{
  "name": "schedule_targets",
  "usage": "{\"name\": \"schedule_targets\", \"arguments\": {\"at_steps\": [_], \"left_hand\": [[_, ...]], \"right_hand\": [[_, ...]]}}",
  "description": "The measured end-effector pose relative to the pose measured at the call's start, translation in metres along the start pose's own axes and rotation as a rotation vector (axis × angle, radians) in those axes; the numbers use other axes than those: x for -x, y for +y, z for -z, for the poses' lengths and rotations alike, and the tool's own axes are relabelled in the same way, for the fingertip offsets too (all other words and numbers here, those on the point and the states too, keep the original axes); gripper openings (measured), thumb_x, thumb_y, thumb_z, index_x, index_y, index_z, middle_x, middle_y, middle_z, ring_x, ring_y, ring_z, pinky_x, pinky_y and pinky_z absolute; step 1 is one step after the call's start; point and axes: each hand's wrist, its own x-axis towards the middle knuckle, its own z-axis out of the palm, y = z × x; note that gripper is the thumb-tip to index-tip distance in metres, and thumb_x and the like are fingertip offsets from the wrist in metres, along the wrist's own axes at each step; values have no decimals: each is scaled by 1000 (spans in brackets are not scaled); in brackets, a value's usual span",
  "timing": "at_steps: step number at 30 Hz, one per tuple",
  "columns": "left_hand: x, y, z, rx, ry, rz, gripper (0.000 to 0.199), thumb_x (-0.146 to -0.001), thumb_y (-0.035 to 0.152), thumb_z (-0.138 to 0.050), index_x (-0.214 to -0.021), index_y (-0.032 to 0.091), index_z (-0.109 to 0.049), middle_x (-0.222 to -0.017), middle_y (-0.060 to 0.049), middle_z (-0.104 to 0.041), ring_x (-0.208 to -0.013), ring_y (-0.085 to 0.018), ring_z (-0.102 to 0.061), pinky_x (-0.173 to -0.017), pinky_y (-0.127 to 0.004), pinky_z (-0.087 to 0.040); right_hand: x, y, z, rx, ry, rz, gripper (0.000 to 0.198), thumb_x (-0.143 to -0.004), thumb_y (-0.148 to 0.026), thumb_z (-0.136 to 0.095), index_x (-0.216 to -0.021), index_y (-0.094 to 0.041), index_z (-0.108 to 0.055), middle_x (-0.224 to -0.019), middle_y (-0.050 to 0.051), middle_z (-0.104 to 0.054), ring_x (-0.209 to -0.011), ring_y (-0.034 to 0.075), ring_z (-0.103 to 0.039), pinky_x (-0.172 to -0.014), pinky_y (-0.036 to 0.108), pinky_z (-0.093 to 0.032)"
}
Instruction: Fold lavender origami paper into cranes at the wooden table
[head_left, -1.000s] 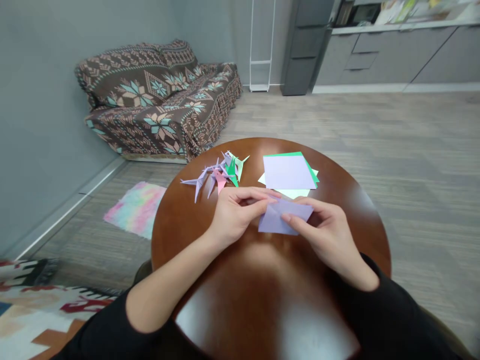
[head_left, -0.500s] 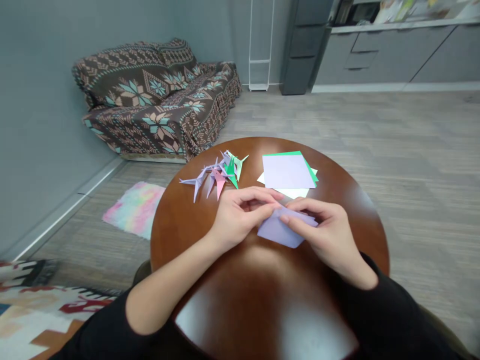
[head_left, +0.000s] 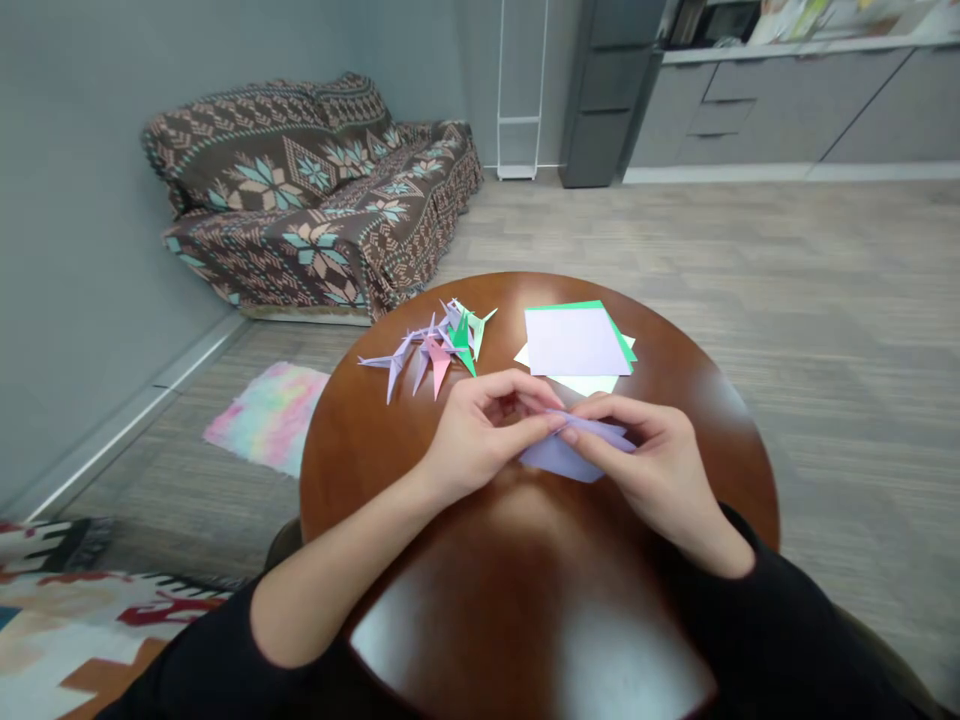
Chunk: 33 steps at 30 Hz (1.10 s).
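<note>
A folded sheet of purple origami paper [head_left: 566, 461] is held between my two hands, above the round table. My left hand [head_left: 491, 430] pinches its upper left edge between thumb and fingers. From the other side my right hand [head_left: 649, 445] grips it, thumb on the near face and fingers behind. Both thumbs nearly meet at the top of the fold. Part of the paper's back is hidden by my fingers. Beyond my left hand lie several folded paper cranes, among them a pink crane [head_left: 438, 364] and a green crane [head_left: 462, 343].
A stack of square paper [head_left: 577, 342], purple on top with green and white below, lies past my hands on the brown table [head_left: 375, 450]. A patterned sofa [head_left: 315, 200] stands beyond at the left. On the floor is a fluffy pastel rug [head_left: 268, 415].
The purple paper's lower part has tipped upward and away, so less of its near face shows. My hands have barely shifted and keep their hold.
</note>
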Motion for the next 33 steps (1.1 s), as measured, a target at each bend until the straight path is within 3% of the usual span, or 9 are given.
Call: {"name": "schedule_targets", "arguments": {"at_steps": [5, 10, 14, 21, 26, 33], "left_hand": [[1, 5, 3, -94, -67, -94, 11, -87, 24, -72, -89, 14, -77, -85, -7, -76, -78, -16, -68, -70, -25, -54], [3, 2, 3, -215, -43, -193, 10, -84, 22, -77, -92, 16, -77, -80, -3, -73, -68, -12, -61, -62, -23, -48], [3, 0, 2, -309, -24, -224, 4, -85, 17, -75, -88, 16, -78, -82, -4, -76, -69, -12, -65, -63, -23, -49], [4, 2, 1, -264, -3, -97, 7, -81, 20, -79, -78, 14, -77, -71, -5, -76, -59, -11, -65, -54, -19, -49], [3, -1, -1, -143, 7, 46, 12, -78, 23, -81, -78, 13, -74, -70, -3, -74, -57, -9, -63, -53, -17, -49], [3, 0, -4, -134, 1, 126, 25, -72, 33, -87, -77, 14, -72, -68, -2, -71, -57, -10, -61, -52, -19, -48]], "right_hand": [[0, 1, 2, 18, 6, -3, 11, -83, -30, -78, -79, -20, -77, -77, 2, -75, -67, 17, -63, -63, 27, -50], [0, 0, 2, 0, -12, -30, 11, -84, -28, -76, -78, -19, -76, -76, 3, -74, -68, 18, -62, -62, 28, -49], [0, 0, 1, 6, -3, -37, 9, -82, -27, -77, -78, -19, -77, -75, 2, -74, -66, 17, -62, -61, 27, -48], [-1, 1, 0, -25, 3, -81, 12, -80, -30, -80, -79, -20, -74, -76, 3, -76, -66, 17, -65, -61, 28, -51], [-3, 0, -2, -163, 116, -154, 42, -70, -23, -85, -98, -27, -55, -74, -2, -75, -52, 15, -60, -47, 26, -48], [0, -3, -4, -127, 117, -161, 47, -71, -21, -82, -105, -28, -52, -82, 1, -75, -55, 17, -63, -47, 29, -50]]}}
